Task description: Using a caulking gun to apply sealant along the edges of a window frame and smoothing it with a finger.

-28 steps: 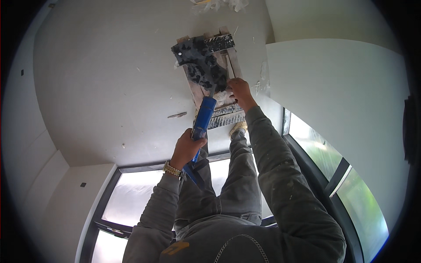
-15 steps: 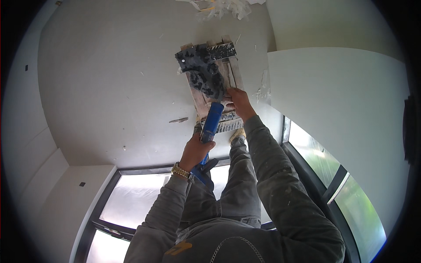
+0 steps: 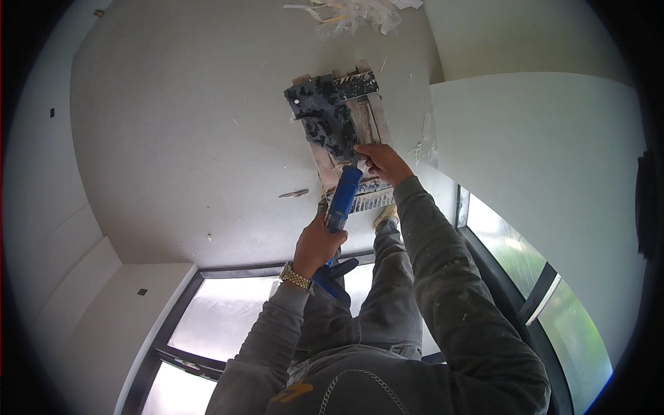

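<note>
A blue caulking gun [image 3: 344,197] slants up and away from me, its handle hanging low near my thighs. My left hand [image 3: 318,245] is wrapped round its body. At the front end my right hand [image 3: 384,163] is closed, thumb and finger pinching the narrow nozzle [image 3: 356,160]; the fingers partly hide what is there. Beyond and below the gun is a worn wooden bench [image 3: 366,114] with dark, stained crosspieces. A dark camouflage-patterned piece [image 3: 325,114] with a white spot covers the bench's left part.
The grey floor [image 3: 173,152] carries small debris, including a thin scrap [image 3: 294,194]. A heap of torn pale strips [image 3: 360,14] lies at the far end. Dark-framed windows [image 3: 228,315] stand near me and on the right, beside a pale wall [image 3: 532,145].
The view has shifted slightly, so the scene sits a little further right. My right fingers have closed in from being spread beside the nozzle to a pinch at it. The left grip stays.
</note>
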A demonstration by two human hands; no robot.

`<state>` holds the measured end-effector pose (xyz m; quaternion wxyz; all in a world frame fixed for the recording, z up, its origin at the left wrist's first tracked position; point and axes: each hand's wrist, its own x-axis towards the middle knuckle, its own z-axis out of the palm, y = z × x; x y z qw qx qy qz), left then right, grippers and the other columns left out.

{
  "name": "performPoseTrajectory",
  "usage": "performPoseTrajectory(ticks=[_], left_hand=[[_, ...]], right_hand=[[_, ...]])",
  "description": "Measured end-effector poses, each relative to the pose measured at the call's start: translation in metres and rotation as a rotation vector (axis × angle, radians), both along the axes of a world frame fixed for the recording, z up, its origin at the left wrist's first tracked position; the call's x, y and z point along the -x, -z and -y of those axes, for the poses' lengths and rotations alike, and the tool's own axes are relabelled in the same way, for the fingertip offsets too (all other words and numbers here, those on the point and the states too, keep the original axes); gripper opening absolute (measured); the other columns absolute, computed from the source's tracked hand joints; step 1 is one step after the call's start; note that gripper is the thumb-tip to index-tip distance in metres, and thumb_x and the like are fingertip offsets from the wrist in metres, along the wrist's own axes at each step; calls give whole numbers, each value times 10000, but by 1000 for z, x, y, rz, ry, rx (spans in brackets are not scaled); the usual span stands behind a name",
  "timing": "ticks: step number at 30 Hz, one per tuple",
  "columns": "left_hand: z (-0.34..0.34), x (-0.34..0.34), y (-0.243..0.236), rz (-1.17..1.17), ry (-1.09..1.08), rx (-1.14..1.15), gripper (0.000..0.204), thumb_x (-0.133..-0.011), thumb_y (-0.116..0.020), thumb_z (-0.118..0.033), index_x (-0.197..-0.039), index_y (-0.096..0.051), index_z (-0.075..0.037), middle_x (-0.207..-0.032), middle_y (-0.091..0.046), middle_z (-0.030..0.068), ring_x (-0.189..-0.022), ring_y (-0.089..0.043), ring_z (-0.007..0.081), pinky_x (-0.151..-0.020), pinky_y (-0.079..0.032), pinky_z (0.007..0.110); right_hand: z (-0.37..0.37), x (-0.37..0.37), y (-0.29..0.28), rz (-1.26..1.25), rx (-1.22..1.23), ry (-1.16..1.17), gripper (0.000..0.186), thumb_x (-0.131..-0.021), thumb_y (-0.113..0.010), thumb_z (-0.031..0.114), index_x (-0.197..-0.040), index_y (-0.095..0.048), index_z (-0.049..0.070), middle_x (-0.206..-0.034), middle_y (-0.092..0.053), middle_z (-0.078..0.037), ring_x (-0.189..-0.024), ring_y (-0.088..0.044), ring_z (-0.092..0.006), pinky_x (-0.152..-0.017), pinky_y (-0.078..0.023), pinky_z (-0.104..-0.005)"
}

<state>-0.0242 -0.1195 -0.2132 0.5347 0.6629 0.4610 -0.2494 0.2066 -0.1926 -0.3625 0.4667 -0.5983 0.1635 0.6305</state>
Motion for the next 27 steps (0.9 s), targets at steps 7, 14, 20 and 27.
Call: performPoseTrajectory(ticks=[7,14,20,27], left_hand=[[3,-2,-16,-75,-9,-38,480,-748,-711,-300,-1088,-578,11,-832,-699,217,-790,-695,396,-720,-534,475],[6,15,-49,-17,-54,-43,344,-815,-746,-200,-1059,-584,-20,-741,-661,79,-655,-650,162,-586,-506,332],[3,5,-89,30,-23,56,375,-825,-762,-131,-1125,-569,-16,-815,-629,43,-657,-602,122,-601,-500,298],[29,-67,-112,163,388,26,348,-920,-717,-222,-1126,-540,-4,-837,-608,48,-678,-588,114,-606,-502,294]], right_hand=[[-20,27,23,-148,-50,416,241,-873,-733,126,-733,-538,128,-645,-456,27,-526,-371,-87,-488,-301,-269],[-4,20,27,-147,-133,339,258,-963,-620,238,-758,-539,102,-671,-495,-4,-525,-369,-85,-446,-275,-268],[63,33,-33,101,-56,519,283,-987,-550,239,-1142,-655,27,-781,-618,-65,-549,-522,-123,-450,-409,-267],[165,118,-116,-37,-220,614,415,-1039,-483,294,-1303,-583,-11,-1164,-663,-134,-986,-650,-219,-911,-547,-369]])
